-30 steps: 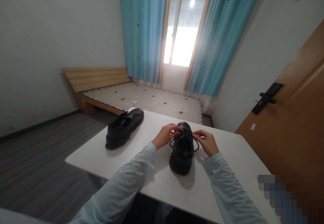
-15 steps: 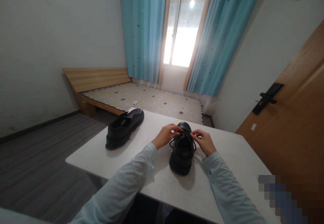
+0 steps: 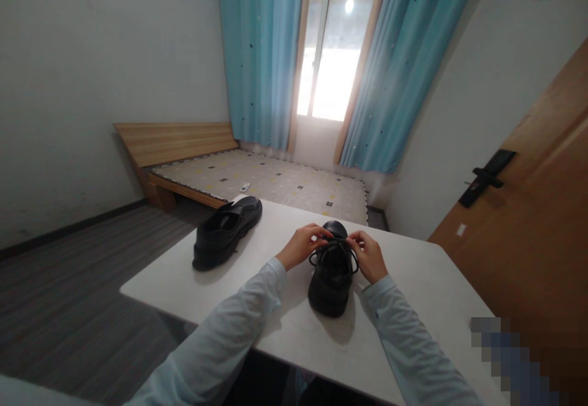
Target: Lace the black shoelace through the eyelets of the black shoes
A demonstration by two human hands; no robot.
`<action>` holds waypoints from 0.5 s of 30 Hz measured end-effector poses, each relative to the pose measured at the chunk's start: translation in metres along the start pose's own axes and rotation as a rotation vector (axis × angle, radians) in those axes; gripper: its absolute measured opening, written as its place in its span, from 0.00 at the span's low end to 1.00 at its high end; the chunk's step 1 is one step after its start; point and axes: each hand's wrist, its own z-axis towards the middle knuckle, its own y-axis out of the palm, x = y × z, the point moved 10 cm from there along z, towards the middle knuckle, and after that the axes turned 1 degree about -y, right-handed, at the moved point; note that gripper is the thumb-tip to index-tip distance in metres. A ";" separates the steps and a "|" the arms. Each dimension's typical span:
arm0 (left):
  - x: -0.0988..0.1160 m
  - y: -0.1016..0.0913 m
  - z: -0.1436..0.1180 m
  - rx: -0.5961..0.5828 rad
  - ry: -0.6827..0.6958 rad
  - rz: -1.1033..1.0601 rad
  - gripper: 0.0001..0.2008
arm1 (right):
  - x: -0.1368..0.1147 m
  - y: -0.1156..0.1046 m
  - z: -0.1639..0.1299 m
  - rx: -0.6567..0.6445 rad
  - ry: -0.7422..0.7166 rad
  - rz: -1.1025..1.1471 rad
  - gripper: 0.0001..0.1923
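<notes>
A black lace-up shoe (image 3: 329, 293) stands upright on the white table (image 3: 266, 338), its heel toward me and its toe pointing away. From the left, my left hand (image 3: 303, 245) pinches the shoelace near the front of the opening. My right hand (image 3: 369, 256) is closed on the lace at the other side, fingertips bent in. Loops of black lace (image 3: 355, 263) hang at both sides of the shoe. The other black shoe (image 3: 225, 233) rests on the left part of the table, out of reach of both hands' fingers.
Beyond the table is a bed (image 3: 275, 179) with a patterned mattress, a small white remote-like object (image 3: 245, 187) on it. A wooden door (image 3: 528, 210) with a black handle stands at right. Blue curtains (image 3: 261, 57) flank the window.
My right hand has shifted slightly left and inward over the lace. My left hand and both shoes stay nearly where they were.
</notes>
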 end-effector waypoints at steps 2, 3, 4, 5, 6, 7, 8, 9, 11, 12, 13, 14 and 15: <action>0.000 0.000 0.000 0.000 0.006 -0.004 0.09 | -0.002 -0.001 0.000 0.017 0.005 0.019 0.11; 0.000 0.001 0.000 0.000 0.008 -0.006 0.10 | -0.003 -0.001 0.000 0.022 0.007 0.030 0.11; 0.000 0.001 0.000 0.000 0.010 -0.008 0.10 | -0.003 -0.001 0.000 0.027 0.008 0.040 0.11; 0.000 0.001 0.000 0.000 0.010 -0.007 0.10 | -0.003 -0.001 0.001 0.031 0.009 0.049 0.11; 0.000 0.001 0.000 0.000 0.010 -0.007 0.10 | -0.002 -0.001 0.001 0.032 0.013 0.062 0.12; 0.000 0.001 0.000 -0.001 0.010 -0.007 0.10 | -0.001 -0.001 0.002 0.032 0.019 0.085 0.12; 0.001 0.001 0.000 -0.002 0.011 -0.007 0.10 | 0.000 0.000 0.002 0.025 0.032 0.126 0.13; 0.001 0.001 0.000 -0.004 0.013 -0.007 0.10 | 0.002 0.002 0.003 0.010 0.050 0.182 0.14; 0.001 0.001 -0.001 -0.009 0.015 -0.007 0.10 | 0.006 0.008 0.003 -0.043 0.096 0.325 0.15; 0.001 0.001 -0.001 -0.011 0.016 -0.005 0.10 | 0.007 0.011 0.002 -0.069 0.120 0.397 0.15; 0.001 0.000 -0.001 -0.012 0.016 -0.003 0.10 | 0.008 0.013 0.001 -0.089 0.141 0.460 0.15; 0.001 0.000 -0.001 -0.012 0.016 -0.001 0.10 | 0.009 0.014 0.000 -0.103 0.158 0.513 0.15; 0.001 -0.001 -0.002 -0.010 0.017 -0.002 0.10 | 0.010 0.014 0.000 -0.110 0.171 0.554 0.15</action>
